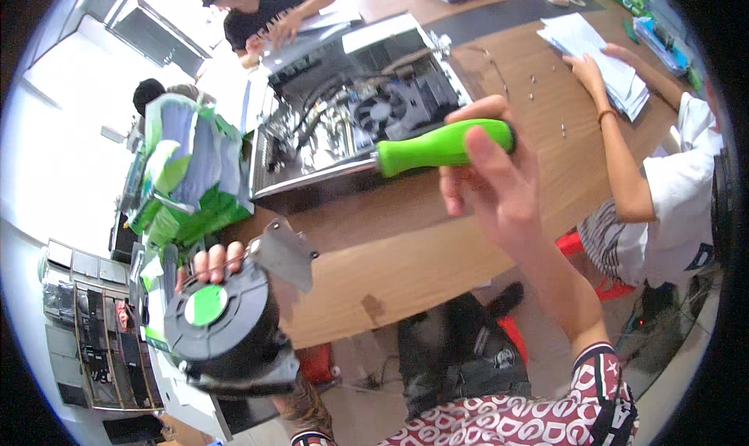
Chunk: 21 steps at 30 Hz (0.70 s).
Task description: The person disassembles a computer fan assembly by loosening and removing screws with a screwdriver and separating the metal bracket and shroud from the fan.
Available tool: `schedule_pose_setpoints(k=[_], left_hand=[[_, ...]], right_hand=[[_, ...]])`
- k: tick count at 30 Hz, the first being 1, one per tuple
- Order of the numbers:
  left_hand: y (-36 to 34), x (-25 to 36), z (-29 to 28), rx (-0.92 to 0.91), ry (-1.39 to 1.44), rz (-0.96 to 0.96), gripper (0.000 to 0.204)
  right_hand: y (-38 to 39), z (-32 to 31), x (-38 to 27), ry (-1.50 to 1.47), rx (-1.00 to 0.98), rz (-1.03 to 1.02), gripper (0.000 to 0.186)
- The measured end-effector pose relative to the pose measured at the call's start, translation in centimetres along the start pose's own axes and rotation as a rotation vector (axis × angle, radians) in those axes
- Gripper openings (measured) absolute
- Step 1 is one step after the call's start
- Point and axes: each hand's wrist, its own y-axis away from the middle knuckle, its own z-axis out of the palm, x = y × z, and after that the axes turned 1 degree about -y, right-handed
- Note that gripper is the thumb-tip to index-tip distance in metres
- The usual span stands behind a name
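Observation:
My right hand (499, 181) grips a screwdriver with a bright green handle (421, 150), held level above the table with its shaft pointing left across the front edge of an open computer chassis (351, 118). Inside the chassis are cables, boards and a black fan (381, 112). In my left hand (220, 260), low at the left, is a round black blower fan (234, 329) with a green label and a bent metal plate (283, 255) at its upper right. My left fingers curl over the far side of the fan, and the rest of that hand is hidden behind it.
The wooden table (374, 274) carries small loose screws, papers (593, 71) and a green heap of packaging and papers (187, 165). A co-worker in white (655, 188) handles papers at the right; two others sit at the back left. A rack (101, 344) stands at the far left.

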Motion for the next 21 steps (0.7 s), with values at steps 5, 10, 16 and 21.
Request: schedule_pose_setpoints(k=[5, 10, 16, 21], left_hand=[[-2.9, -3.4, -3.3, 0.127, 0.075, -0.02, 0.048], [-3.9, -7.6, -4.8, -0.017, 0.292, 0.001, 0.057], [-3.7, -6.1, -2.2, 0.334, 0.11, -0.202, 0.048], [-3.1, -5.5, -2.6, 0.322, -0.018, -0.279, 0.045]], right_hand=[[-4.5, 4.2, 1.8, -0.028, -0.214, -0.021, 0.022], [-6.3, 3.6, 6.1, -0.106, -0.287, 0.119, 0.028], [-5.5, 2.5, 8.3, -0.084, -0.176, 0.278, 0.022], [-4.5, 2.6, 9.8, -0.002, -0.212, 0.338, 0.024]])
